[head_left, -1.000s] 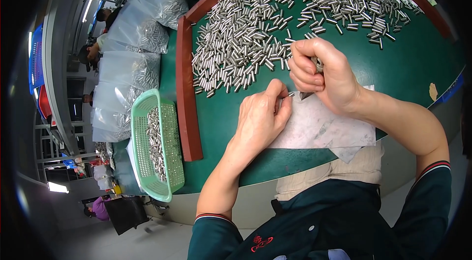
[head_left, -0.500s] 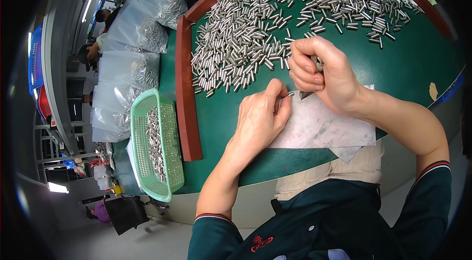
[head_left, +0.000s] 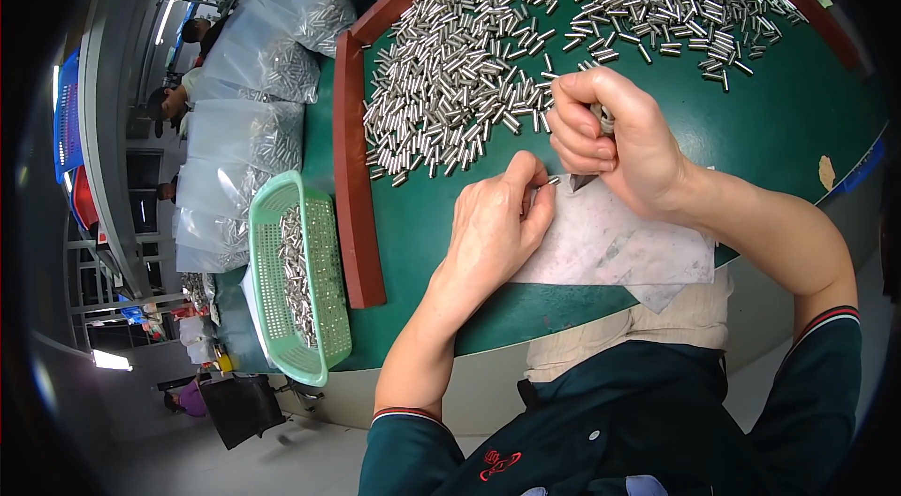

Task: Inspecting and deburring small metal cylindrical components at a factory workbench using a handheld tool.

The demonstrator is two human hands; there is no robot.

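My left hand (head_left: 496, 219) is closed in a pinch over a sheet of whitish paper or cloth (head_left: 629, 247). Between its thumb and forefinger a small shiny metal pin (head_left: 553, 181) sticks out at the tip. My right hand (head_left: 615, 139) is in a fist around a blade-like hand tool; its pale handle (head_left: 605, 119) shows between the fingers, and a dark pointed blade (head_left: 580, 183) comes out below, close beside the pin. Whether blade and pin touch I cannot tell. Just beyond my hands lies a large heap of short silvery metal pins (head_left: 450, 88) on the green tabletop (head_left: 770, 135).
A red-brown raised border (head_left: 355, 186) edges the table on the left and far side. Left of it stands a green plastic basket (head_left: 333, 308) with metal pins inside. Several clear bags of pins (head_left: 277, 135) line up beyond. People (head_left: 174, 106) are at the far left.
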